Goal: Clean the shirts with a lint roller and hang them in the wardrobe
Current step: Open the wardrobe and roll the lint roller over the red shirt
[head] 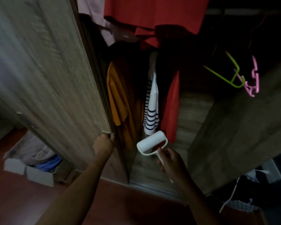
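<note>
Your left hand [103,144] has its fingers [112,136] curled over the small metal handle [106,132] at the edge of the wardrobe door [52,78], gripping it. The door is a flat panel with a pale wood-grain finish, and it shows blurred.

Your right hand [172,161] is wrapped round the thin white plastic stem of the lint roller [150,141], fingers [165,151] closed tight on it, thumb up near the frame. The roller's drum is a white cylinder tilted up to the left, with a dark red patch showing behind it. It hangs in the air just in front of the open wardrobe [234,127], below the hems of the hanging shirts.

Inside, three shirts hang side by side:
- a mustard shirt [120,101], soft and folded, nearest the door
- a striped shirt [150,109], white with dark bands, in the middle
- a red shirt [172,108], smooth, to the right

Further right, a green hanger [225,75] and a pink hanger [254,78], both plastic, hang bare in the dark.

On the reddish floor [104,200] to the left sits a white cardboard box [31,172] holding crumpled cloth.
</note>
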